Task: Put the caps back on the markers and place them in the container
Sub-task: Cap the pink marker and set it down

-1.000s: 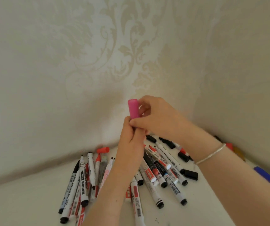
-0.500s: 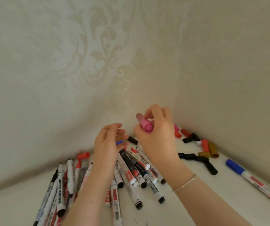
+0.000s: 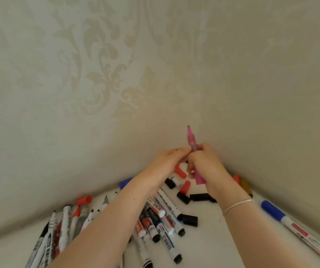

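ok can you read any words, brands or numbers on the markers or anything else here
No text can be read.
Markers in the pile: red and black labels and barcodes, too blurred.
Blue-capped marker: red label, print too blurred.
Pink marker in the hands: no print visible.
Wall: pattern only.

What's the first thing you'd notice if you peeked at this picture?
The pink marker jumps out: it sticks up in the middle, tip bare, gripped by the right hand while the left hand touches it. Below the arms, a heap of markers lies on the white table, with loose red and black caps beside it near the corner.
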Demonstrator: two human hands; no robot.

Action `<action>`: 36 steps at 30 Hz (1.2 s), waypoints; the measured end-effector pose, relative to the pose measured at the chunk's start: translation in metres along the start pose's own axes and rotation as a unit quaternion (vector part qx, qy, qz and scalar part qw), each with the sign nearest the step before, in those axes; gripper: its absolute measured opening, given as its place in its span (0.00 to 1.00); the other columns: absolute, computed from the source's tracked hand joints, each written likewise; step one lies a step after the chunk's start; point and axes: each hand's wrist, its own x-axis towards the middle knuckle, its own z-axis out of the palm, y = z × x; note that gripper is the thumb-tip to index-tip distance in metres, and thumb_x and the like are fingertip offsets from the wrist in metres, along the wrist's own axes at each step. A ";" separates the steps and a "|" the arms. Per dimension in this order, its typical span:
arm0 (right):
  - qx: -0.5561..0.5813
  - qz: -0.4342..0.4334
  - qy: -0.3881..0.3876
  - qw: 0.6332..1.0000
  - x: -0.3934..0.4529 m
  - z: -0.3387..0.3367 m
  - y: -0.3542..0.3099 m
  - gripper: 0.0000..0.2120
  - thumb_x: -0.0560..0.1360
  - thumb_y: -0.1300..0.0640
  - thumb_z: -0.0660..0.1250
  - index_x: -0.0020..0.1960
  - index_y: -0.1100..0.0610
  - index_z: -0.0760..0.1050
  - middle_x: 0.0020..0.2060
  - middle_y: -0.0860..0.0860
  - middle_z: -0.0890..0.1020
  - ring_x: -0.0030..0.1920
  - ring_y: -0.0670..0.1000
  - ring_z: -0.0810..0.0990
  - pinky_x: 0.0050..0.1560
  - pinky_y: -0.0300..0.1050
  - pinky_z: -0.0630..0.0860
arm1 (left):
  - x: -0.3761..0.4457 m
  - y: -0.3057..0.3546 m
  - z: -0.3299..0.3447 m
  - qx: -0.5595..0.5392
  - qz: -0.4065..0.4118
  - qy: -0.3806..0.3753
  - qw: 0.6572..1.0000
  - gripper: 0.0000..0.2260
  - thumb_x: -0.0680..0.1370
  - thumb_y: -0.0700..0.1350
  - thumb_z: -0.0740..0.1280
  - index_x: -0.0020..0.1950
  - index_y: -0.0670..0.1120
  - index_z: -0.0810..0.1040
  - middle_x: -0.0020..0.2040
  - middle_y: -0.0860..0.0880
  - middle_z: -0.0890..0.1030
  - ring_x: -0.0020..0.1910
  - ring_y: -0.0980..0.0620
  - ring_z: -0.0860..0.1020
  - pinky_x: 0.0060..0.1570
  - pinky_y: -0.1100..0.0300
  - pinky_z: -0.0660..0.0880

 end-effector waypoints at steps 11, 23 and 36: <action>-0.001 0.027 -0.003 1.000 0.017 -0.054 0.003 0.10 0.72 0.60 0.60 0.33 0.57 0.69 0.22 0.51 0.70 0.21 0.49 0.65 0.21 0.37 0.62 | 0.087 -0.026 0.035 0.419 0.080 0.006 0.904 0.15 0.80 0.40 0.56 0.62 0.45 0.77 0.58 0.44 0.81 0.55 0.46 0.78 0.52 0.55 0.73; 0.000 0.023 -0.014 1.000 0.019 -0.062 0.004 0.09 0.72 0.62 0.61 0.34 0.58 0.70 0.24 0.52 0.70 0.22 0.49 0.64 0.22 0.39 0.62 | 0.109 -0.020 0.052 0.537 0.061 0.043 0.840 0.09 0.78 0.44 0.60 0.50 0.44 0.79 0.48 0.43 0.82 0.47 0.43 0.80 0.47 0.52 0.77; -0.023 -0.076 -0.098 0.992 -0.007 -0.047 -0.034 0.13 0.79 0.50 0.58 0.46 0.57 0.76 0.26 0.52 0.73 0.23 0.49 0.68 0.27 0.44 0.67 | 0.010 0.035 0.020 0.027 0.108 0.246 0.963 0.08 0.73 0.43 0.73 0.51 0.50 0.78 0.47 0.55 0.79 0.43 0.64 0.76 0.37 0.71 0.67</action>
